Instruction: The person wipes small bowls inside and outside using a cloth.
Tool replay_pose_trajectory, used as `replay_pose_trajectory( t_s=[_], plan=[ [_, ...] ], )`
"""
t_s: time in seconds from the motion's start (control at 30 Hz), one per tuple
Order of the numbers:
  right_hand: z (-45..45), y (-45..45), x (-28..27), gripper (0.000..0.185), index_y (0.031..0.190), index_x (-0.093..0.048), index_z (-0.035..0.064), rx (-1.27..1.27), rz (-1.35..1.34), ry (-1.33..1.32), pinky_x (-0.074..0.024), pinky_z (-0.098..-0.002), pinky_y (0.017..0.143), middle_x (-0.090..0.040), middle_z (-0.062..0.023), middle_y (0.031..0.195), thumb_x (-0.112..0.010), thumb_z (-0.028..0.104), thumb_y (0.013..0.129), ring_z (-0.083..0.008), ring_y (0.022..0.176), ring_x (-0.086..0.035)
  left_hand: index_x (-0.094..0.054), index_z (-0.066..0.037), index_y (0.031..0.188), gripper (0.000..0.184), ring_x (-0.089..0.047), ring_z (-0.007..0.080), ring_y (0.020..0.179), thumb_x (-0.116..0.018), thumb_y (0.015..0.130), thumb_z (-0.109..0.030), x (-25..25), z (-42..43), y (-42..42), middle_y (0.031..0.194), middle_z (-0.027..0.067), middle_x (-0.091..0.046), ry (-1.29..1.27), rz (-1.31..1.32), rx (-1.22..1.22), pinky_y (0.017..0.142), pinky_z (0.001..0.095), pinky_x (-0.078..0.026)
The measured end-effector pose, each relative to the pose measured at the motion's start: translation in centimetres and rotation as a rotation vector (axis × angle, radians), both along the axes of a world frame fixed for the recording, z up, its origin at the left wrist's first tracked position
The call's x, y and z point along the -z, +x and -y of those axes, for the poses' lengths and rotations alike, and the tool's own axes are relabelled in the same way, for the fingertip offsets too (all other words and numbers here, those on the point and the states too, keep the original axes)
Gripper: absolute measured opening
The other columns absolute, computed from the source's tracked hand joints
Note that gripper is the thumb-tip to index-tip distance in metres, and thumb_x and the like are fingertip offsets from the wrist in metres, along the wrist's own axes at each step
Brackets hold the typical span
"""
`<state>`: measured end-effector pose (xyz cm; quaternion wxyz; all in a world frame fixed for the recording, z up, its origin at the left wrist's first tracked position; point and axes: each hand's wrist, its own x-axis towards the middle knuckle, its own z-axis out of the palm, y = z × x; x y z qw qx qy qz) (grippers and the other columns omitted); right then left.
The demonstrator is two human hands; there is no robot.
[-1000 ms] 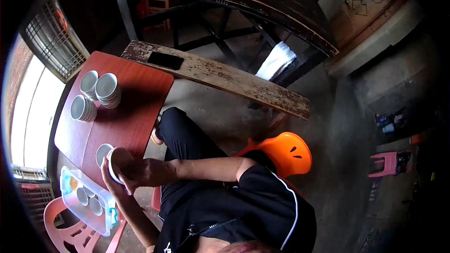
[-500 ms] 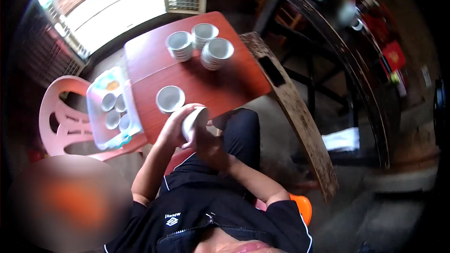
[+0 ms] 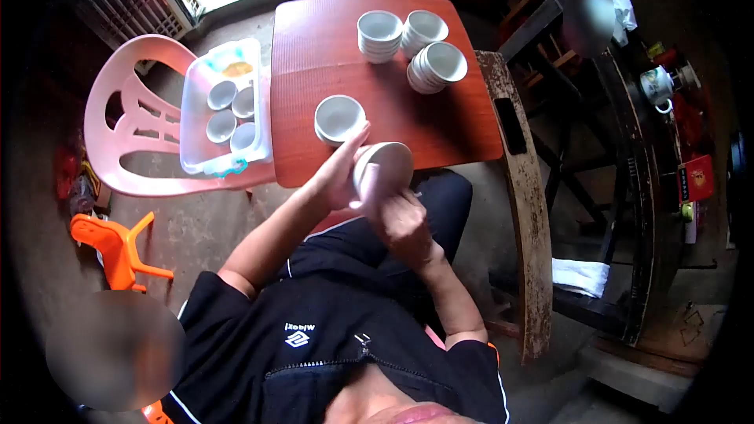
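Observation:
My left hand (image 3: 342, 177) is closed round the left side of a white bowl (image 3: 390, 161), held tilted just off the front edge of the red table (image 3: 306, 55). My right hand (image 3: 402, 220) is pressed against the lower part of the same bowl, with some pale thing between its fingers that is too blurred to make out. Close behind my left hand, another white bowl (image 3: 339, 117) stands on the table. Farther back are three stacks of white bowls, at the left (image 3: 380, 31), at the back (image 3: 425, 29) and at the right (image 3: 442, 61).
A clear plastic bin (image 3: 188, 118) with several white cups rests on a pink chair (image 3: 100, 122) left of the table. A wooden bench (image 3: 530, 243) carrying a black phone (image 3: 510, 126) runs along the right. Beyond it stands a dark table (image 3: 640, 212). An orange stool (image 3: 116, 255) is at the left.
The view has swung round, so the table now appears higher and farther right. Both hands remain at the bowl, whose mouth now shows more. The stacks still stand on the table.

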<state>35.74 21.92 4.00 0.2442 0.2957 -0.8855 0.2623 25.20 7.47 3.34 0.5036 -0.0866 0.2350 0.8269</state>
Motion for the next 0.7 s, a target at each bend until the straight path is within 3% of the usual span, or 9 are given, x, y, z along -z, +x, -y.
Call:
replay_pose_trajectory(
  t_s=[0.1,0.2,0.3,0.37,0.4,0.5,0.53,0.6,0.7],
  plan=[
    [0.9,-0.2,2.7,0.017,0.095,-0.061,-0.0013,0.079,-0.096,-0.041,-0.0518,-0.04,0.071,-0.063,-0.0152,0.084,-0.065,0.01,0.083,-0.0299,0.073,-0.062,-0.057,-0.004,0.107,0.047,-0.065,0.0232,0.077,-0.047,0.093,-0.048,0.2,-0.9,0.7,0.087,0.015,-0.066,-0.112,-0.045,-0.163,0.07,0.0374,-0.055],
    [3.2,1.8,-0.3,0.02,0.091,-0.064,-0.0019,0.322,0.727,-0.92,-0.0506,-0.0322,0.06,-0.063,-0.0055,0.071,-0.06,0.018,0.09,-0.0172,0.059,-0.059,-0.053,-0.002,0.115,0.037,-0.059,0.0162,0.094,-0.051,0.093,-0.032,1.1,-1.9,2.5,0.101,0.009,-0.061,-0.062,-0.521,-0.331,0.085,0.0303,-0.048],
    [1.9,-0.1,-2.0,0.023,0.082,-0.065,0.0022,0.193,0.839,-1.637,-0.0374,-0.0226,0.045,-0.058,0.0016,0.065,-0.059,0.021,0.093,-0.0056,0.053,-0.049,-0.046,0.0,0.126,0.045,-0.046,0.0196,0.119,-0.057,0.089,-0.025,2.0,-2.6,3.0,0.129,0.0117,-0.046,-0.201,-1.236,-0.585,0.101,0.0318,-0.038],
    [0.9,0.2,-1.0,0.022,0.081,-0.063,-0.0011,0.351,0.744,-1.205,-0.0403,-0.0241,0.043,-0.062,-0.0029,0.069,-0.061,0.019,0.091,-0.0068,0.051,-0.053,-0.042,-0.002,0.132,0.069,-0.04,0.024,0.126,-0.061,0.084,-0.047,1.6,-1.4,2.3,0.138,0.014,-0.039,-0.263,-1.214,-0.383,0.106,0.0367,-0.032],
    [1.0,0.7,-1.0,0.018,0.084,-0.064,-0.0025,0.333,0.618,-0.917,-0.0428,-0.0278,0.045,-0.063,-0.0063,0.07,-0.063,0.015,0.088,-0.0114,0.052,-0.056,-0.039,-0.002,0.135,0.078,-0.036,0.0241,0.129,-0.064,0.081,-0.053,0.0,-1.8,2.8,0.139,0.0129,-0.037,-0.107,-0.768,-0.343,0.106,0.0375,-0.032],
    [0.9,-0.1,-1.9,0.015,0.09,-0.064,-0.0037,0.067,-0.036,-0.101,-0.0499,-0.038,0.059,-0.06,-0.0202,0.074,-0.07,0.001,0.077,-0.0362,0.062,-0.061,-0.055,-0.004,0.117,0.053,-0.06,0.014,0.093,-0.051,0.091,-0.05,-0.2,-0.3,2.0,0.104,0.0078,-0.063,-0.037,-0.15,-0.054,0.082,0.029,-0.049],
    [0.9,-0.2,-1.5,0.016,0.09,-0.064,-0.0037,0.05,-0.038,-0.116,-0.0498,-0.0379,0.058,-0.06,-0.0201,0.074,-0.07,0.001,0.077,-0.0361,0.063,-0.06,-0.06,-0.007,0.108,0.044,-0.061,0.0114,0.072,-0.045,0.096,-0.046,0.4,-0.2,1.8,0.084,0.0037,-0.065,-0.097,-0.121,-0.032,0.068,0.0258,-0.051],
    [0.9,0.9,-0.1,0.014,0.09,-0.064,-0.0047,0.122,0.056,-0.152,-0.0501,-0.0357,0.058,-0.062,-0.0202,0.078,-0.069,0.002,0.079,-0.0317,0.065,-0.063,-0.055,-0.003,0.116,0.04,-0.059,0.0148,0.091,-0.051,0.094,-0.037,0.2,0.1,2.2,0.103,0.0072,-0.061,-0.256,-0.554,-0.083,0.079,0.0282,-0.048],
    [2.4,1.9,-1.2,0.02,0.095,-0.066,-0.004,0.374,0.583,-0.951,-0.0525,-0.0306,0.06,-0.067,-0.0091,0.073,-0.059,0.015,0.09,-0.0187,0.058,-0.063,-0.042,-0.008,0.135,0.057,-0.045,0.0187,0.121,-0.066,0.085,-0.022,-2.2,0.5,2.8,0.129,0.0087,-0.049,-0.101,-0.621,-0.057,0.103,0.0348,-0.036]
  ],
)
